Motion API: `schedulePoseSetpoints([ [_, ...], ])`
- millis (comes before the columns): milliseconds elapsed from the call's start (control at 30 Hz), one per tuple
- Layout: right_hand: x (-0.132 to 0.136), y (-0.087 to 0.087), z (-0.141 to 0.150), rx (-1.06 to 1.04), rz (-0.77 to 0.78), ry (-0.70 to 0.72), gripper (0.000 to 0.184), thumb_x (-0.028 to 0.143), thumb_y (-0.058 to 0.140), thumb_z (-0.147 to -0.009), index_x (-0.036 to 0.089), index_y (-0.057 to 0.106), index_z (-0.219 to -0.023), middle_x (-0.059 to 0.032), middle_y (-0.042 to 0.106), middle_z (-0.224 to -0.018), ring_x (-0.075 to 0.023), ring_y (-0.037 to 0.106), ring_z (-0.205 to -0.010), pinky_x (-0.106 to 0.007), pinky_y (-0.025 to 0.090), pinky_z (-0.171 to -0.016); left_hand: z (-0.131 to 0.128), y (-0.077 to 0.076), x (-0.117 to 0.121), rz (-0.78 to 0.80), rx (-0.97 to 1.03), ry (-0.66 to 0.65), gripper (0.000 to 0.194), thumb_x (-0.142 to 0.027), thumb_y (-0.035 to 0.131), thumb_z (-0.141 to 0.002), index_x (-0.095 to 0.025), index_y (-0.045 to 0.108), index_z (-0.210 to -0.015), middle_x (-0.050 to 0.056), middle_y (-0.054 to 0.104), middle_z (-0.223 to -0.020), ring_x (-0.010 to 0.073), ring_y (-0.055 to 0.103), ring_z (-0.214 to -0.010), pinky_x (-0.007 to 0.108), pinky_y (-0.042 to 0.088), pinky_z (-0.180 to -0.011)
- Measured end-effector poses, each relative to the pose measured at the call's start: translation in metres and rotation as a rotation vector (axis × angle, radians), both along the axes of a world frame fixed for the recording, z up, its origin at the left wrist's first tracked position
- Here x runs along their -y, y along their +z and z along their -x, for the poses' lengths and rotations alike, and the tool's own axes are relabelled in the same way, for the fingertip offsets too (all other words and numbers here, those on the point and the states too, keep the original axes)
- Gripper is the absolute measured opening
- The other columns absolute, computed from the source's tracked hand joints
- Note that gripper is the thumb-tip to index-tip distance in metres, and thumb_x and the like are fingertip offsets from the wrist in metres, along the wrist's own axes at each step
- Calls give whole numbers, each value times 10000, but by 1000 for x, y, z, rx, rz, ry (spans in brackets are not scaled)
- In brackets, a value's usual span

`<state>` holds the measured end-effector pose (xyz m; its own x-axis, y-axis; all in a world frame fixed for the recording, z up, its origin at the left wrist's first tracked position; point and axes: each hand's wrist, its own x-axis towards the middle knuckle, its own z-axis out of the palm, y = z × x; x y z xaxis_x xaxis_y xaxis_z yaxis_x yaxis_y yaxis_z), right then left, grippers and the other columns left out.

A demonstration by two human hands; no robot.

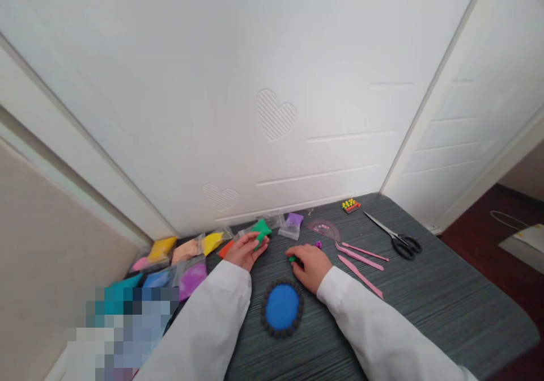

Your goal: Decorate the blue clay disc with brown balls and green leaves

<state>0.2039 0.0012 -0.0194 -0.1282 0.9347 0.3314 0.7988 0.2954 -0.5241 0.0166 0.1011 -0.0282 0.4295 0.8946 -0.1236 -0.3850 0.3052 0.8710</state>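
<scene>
The left hand (246, 253) pinches a soft green clay piece (259, 240). The right hand (311, 265) curls over a small green bit (292, 259); whether it grips, I cannot tell. Nearer the wearer, between the wrists, lies a smooth blue disc (282, 307) edged with dark balls (283, 333). Beyond the right hand, a clear plastic protractor (325, 229) bears unreadable print; rightward lie pink tools (360, 276) and steel scissors (399, 237).

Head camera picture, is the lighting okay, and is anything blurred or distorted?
Head view, background: light looks soft on the white panel, without harsh glare; head view, lower left: coarse mosaic pixels hide detail; head view, middle: markings on the protractor are too small to read clearly, and the green bit at the right hand is hard to make out.
</scene>
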Motion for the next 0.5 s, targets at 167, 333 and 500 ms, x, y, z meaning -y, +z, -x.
schedulePoseSetpoints([
  [167,1,-1,-1,9,-8,28,215,162,500,-705,221,562,-902,-24,603,-886,-156,522,-848,-293,396,-775,-7,-1,9,-134,-167,-27,307,-189,675,-575,-161,565,-860,11,637,-681,102,585,-560,220,453,-548],
  [333,1,-5,-2,-1,-28,12,181,145,474,-714,196,564,-863,-42,574,-862,-160,512,-847,-301,401,-779,-12,-2,19,-316,-374,-55,305,-232,678,-565,-150,620,-852,28,638,-716,113,568,-635,242,441,-632],
  [500,1,-7,-1,-6,-56,-14,207,87,442,-704,181,554,-850,-53,543,-866,-157,495,-859,-289,407,-776,-9,-1,22,-434,-485,-46,301,-270,666,-573,-147,626,-845,58,639,-836,150,568,-776,284,435,-746],
])
